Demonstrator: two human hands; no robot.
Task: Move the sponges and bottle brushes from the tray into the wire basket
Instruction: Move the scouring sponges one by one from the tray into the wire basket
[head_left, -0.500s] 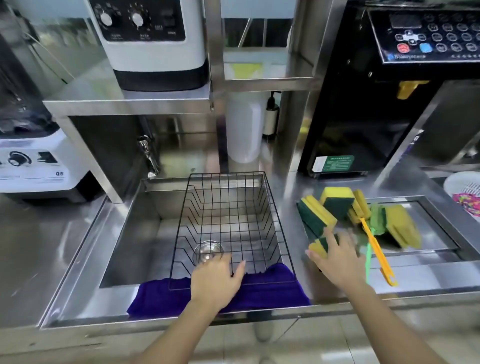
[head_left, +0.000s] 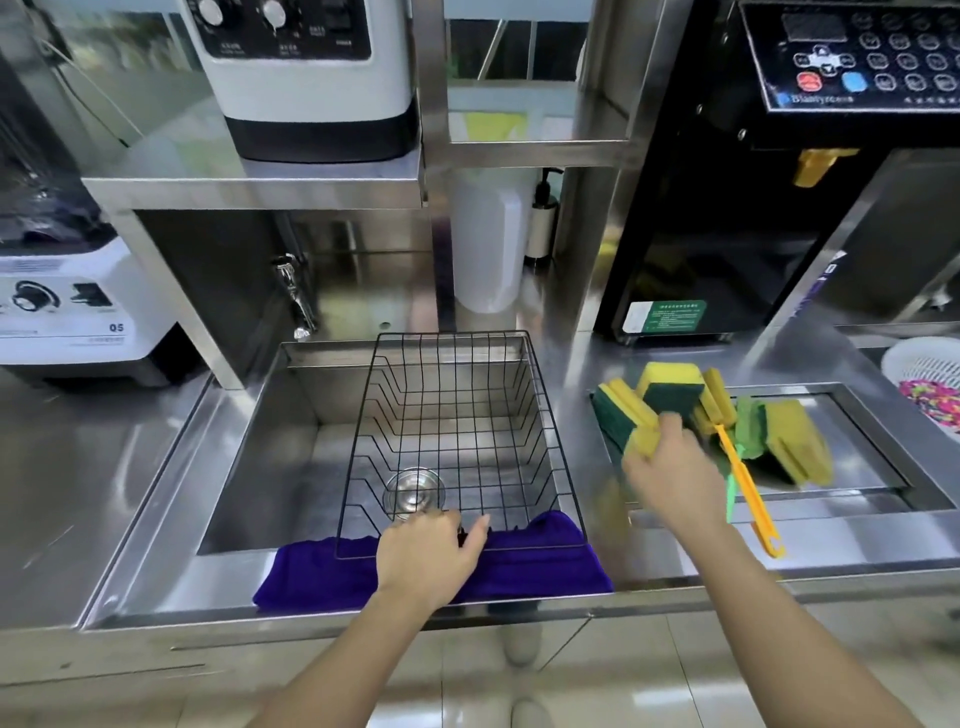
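Note:
A black wire basket (head_left: 452, 374) stands in the steel sink, and I see nothing inside it. My left hand (head_left: 428, 553) rests on its near rim, fingers curled over the wire. To the right, a steel tray (head_left: 872, 415) holds several yellow-and-green sponges (head_left: 670, 387) and two bottle brushes, one with an orange handle (head_left: 748, 493), one green (head_left: 731, 493). My right hand (head_left: 672, 475) is raised above the tray's left end, closed on a yellow sponge (head_left: 644, 439).
A purple cloth (head_left: 545, 566) hangs over the sink's front edge under the basket. A round drain (head_left: 413, 491) shows through the wires. A black machine (head_left: 727, 208) stands behind the tray. A white basket with colourful items (head_left: 930, 384) sits far right.
My right hand has closed on a yellow sponge and lifted it off the tray's left end. My left hand stays on the basket rim.

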